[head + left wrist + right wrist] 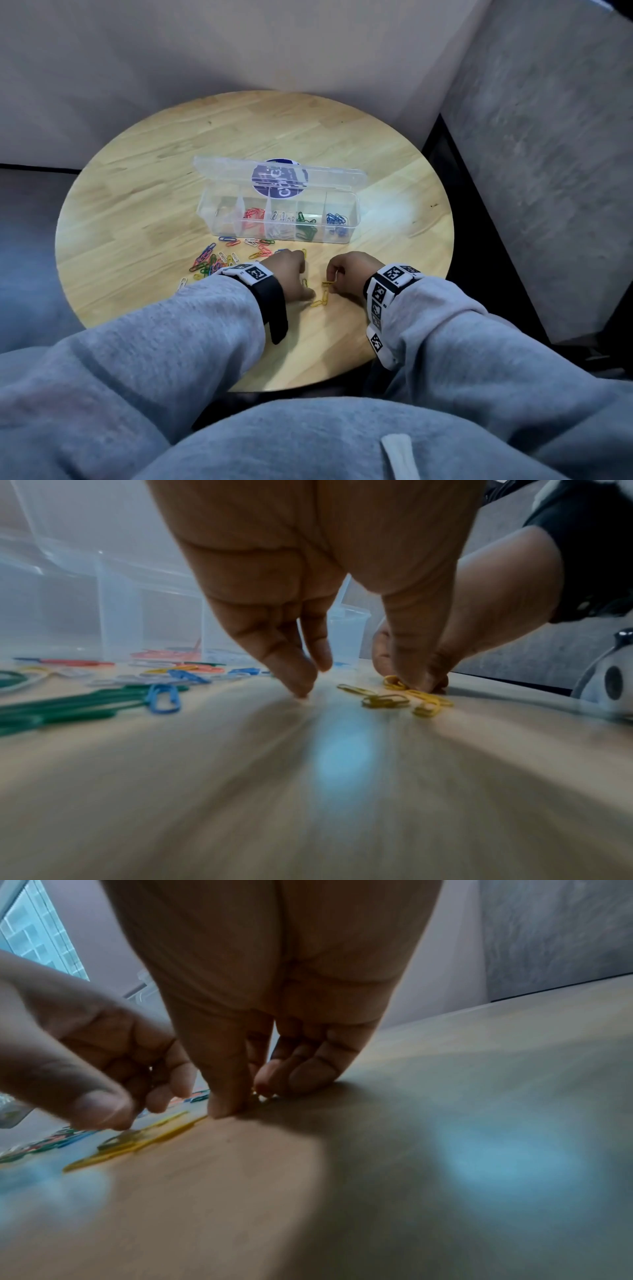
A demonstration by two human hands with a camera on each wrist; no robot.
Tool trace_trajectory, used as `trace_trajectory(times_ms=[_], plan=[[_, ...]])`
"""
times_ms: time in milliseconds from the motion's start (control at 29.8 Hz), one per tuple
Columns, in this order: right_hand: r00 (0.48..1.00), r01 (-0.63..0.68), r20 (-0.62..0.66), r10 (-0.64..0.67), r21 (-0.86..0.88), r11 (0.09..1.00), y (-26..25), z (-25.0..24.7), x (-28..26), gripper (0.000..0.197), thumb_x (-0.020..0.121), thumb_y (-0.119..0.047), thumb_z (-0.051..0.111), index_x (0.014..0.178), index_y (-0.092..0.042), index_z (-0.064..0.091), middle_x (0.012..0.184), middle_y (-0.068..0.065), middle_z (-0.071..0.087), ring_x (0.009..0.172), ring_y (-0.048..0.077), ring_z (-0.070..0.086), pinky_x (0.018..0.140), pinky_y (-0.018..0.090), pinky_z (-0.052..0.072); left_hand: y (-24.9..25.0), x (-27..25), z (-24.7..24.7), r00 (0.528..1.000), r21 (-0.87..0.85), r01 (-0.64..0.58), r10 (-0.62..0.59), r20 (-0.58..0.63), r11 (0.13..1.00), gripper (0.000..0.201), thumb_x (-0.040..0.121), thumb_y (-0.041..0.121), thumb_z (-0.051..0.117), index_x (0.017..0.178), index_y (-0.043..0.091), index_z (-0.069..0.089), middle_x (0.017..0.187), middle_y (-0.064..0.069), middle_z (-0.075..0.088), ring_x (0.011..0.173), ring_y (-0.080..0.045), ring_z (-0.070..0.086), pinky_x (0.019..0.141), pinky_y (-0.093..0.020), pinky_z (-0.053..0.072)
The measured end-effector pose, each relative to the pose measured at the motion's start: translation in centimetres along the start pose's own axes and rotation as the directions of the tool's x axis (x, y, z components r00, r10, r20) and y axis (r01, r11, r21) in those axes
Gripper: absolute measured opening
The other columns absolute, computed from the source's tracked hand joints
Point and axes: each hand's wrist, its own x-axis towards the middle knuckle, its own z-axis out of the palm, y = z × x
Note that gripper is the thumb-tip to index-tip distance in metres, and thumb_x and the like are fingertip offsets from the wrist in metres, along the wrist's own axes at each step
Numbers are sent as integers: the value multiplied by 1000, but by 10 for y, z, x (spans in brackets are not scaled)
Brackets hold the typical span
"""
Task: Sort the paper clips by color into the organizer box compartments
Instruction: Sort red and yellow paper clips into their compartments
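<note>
A clear organizer box (284,240) stands open mid-table; from the left its compartments are empty, red, white, green and blue. Loose mixed paper clips (212,262) lie in front of it at the left. A few yellow clips (320,301) lie between my hands near the front edge. My left hand (294,277) has bent fingers with their tips on the wood, and its thumb (411,669) presses by the yellow clips (387,700). My right hand (337,279) pinches one yellow clip (329,283) against the table, thumb and fingertips together (246,1102). More yellow clips (137,1142) lie to its left.
The round wooden table (171,137) sits in a corner between a pale wall and a grey wall. The box lid stands tilted up behind the compartments. Green and blue clips (68,704) lie just left of my left hand. Grey sleeves cover the near edge.
</note>
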Motion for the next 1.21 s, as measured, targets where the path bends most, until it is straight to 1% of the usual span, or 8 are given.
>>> trace_trajectory(times_ms=[202, 336, 437, 538, 639, 874, 1042, 1210], plan=[[999, -28, 24, 29, -36, 999, -1, 2, 2, 16, 84, -22, 67, 98, -13, 67, 89, -3, 56, 84, 14, 50, 71, 23, 37, 8, -2, 3, 994, 123, -18, 4, 112, 992, 66, 61, 51, 79, 111, 16, 52, 113, -4, 58, 100, -24, 57, 81, -34, 49], [998, -51, 27, 55, -115, 992, -3, 3, 0, 9, 86, -24, 62, 86, -15, 62, 91, 4, 60, 84, 19, 53, 70, 25, 39, 13, -1, 2, 991, 120, -32, 16, 134, 992, 50, 73, 38, 76, 111, 13, 56, 113, -6, 61, 102, -26, 58, 81, -31, 46], [995, -84, 35, 89, -124, 989, -3, 5, -2, 23, 87, -24, 59, 97, -5, 68, 101, 11, 68, 89, 24, 59, 71, 27, 43, 15, -3, 2, 992, 96, -36, 24, 123, 995, 35, 79, 29, 72, 108, 13, 60, 111, -7, 64, 103, -25, 58, 74, -26, 40], [994, -110, 25, 111, -41, 993, 0, 1, -4, 22, 86, -23, 61, 95, -5, 69, 96, 11, 68, 83, 21, 56, 69, 26, 42, 18, -5, 1, 991, 93, -57, 46, 124, 994, 27, 82, 23, 68, 106, 11, 63, 111, -9, 64, 103, -27, 59, 72, -25, 38], [991, -130, 21, 129, 228, 965, 7, -5, -8, 11, 80, -18, 70, 72, -13, 63, 82, 6, 65, 76, 18, 56, 71, 28, 46, 18, -6, 2, 991, 87, -61, 50, 123, 994, 26, 82, 22, 68, 105, 11, 64, 112, -10, 64, 103, -27, 59, 72, -25, 39], [976, -154, 27, 217, 791, 592, 27, -5, -17, 20, 82, 0, 68, 69, -8, 54, 62, 8, 56, 38, 10, 52, 46, 19, 48, 16, -9, 0, 995, 109, 19, -29, 94, 994, 39, 81, 32, 70, 110, 8, 61, 113, -9, 63, 101, -26, 59, 74, -28, 41], [979, -153, 86, 186, 911, 382, 32, -2, -17, 12, 87, 3, 60, 77, -3, 57, 66, 10, 53, 56, 17, 49, 53, 24, 46, 14, -10, 2, 986, 129, -19, -3, 168, 991, 49, 72, 37, 77, 111, 14, 59, 113, -5, 62, 104, -24, 57, 77, -27, 42], [977, -175, 152, 152, 973, 152, 27, -6, -20, 17, 93, 3, 49, 79, -5, 53, 74, 11, 56, 68, 19, 59, 68, 32, 56, 7, -11, 0, 983, 131, -56, 32, 183, 990, 49, 74, 25, 77, 117, 16, 56, 116, -4, 60, 106, -23, 56, 76, -25, 39]])
